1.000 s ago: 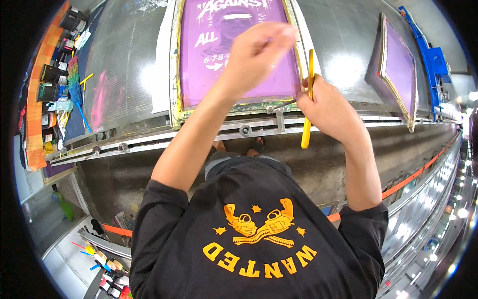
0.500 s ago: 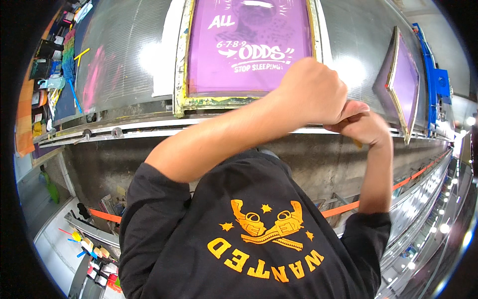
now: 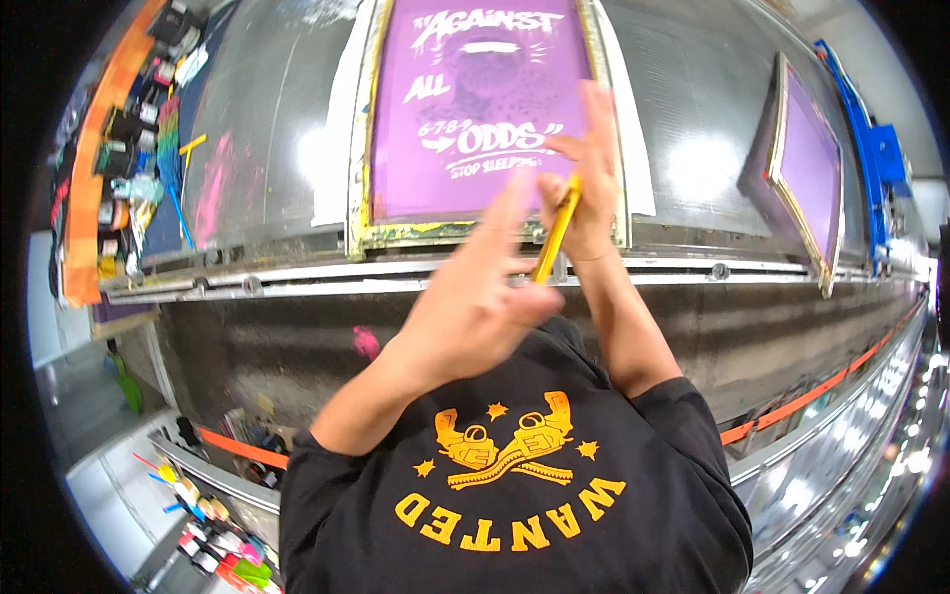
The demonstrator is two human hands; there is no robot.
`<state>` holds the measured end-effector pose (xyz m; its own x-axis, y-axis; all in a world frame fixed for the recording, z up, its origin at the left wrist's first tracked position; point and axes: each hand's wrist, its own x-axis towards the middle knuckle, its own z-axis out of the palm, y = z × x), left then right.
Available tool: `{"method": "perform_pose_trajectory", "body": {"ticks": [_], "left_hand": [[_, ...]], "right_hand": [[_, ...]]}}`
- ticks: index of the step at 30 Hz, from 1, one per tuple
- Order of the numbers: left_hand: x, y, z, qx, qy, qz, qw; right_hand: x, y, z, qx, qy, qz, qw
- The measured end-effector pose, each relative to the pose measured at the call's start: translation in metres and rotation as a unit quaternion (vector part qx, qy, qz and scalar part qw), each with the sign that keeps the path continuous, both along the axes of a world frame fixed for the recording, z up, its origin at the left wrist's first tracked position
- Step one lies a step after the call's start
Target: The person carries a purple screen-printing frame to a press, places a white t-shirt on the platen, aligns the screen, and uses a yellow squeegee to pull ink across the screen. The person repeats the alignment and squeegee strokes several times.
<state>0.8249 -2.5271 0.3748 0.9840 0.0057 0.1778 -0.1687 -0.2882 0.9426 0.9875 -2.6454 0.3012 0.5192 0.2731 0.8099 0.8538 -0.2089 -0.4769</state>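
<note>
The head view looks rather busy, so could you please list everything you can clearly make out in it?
framed screen: one, purple with white lettering, top centre
second framed screen: one, purple, tilted, right
table: one, grey, across the top
white sheet: apparently one, white, flanking the framed screen
containers: several, mostly dark, left
strip: one, orange, left of the containers
blue fixture: one, blue, far right
small items: many, mixed colours, lower left
yellow tool: one, yellow, centre, slanted
shirt: one, black with orange print, bottom centre
left hand: one, bare, centre, blurred
right hand: one, bare, centre
</note>
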Motion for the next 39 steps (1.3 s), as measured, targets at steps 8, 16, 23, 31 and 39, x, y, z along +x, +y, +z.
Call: {"method": "perform_pose_trajectory", "body": {"ticks": [8,16,23,31,39], "left_hand": [[-0.064,0.057,-0.148,-0.179,0.206,0.27,0.923],[-0.015,-0.003,-0.167,0.024,0.177,0.173,0.969],[0.037,-0.037,-0.216,0.226,0.04,0.025,0.973],[0.061,-0.044,-0.226,0.37,0.009,-0.025,0.929],[0.072,-0.049,-0.217,0.358,-0.009,0.006,0.934]], "right_hand": [[0.001,-0.059,0.03,-0.038,0.556,0.498,0.664],[-0.004,-0.084,0.107,-0.591,0.042,0.11,0.798],[0.007,-0.216,0.111,-0.287,0.227,0.013,0.93],[-0.068,-0.373,-0.063,0.498,0.507,0.114,0.694],[-0.036,-0.397,-0.109,0.494,0.517,-0.021,0.699]]}}
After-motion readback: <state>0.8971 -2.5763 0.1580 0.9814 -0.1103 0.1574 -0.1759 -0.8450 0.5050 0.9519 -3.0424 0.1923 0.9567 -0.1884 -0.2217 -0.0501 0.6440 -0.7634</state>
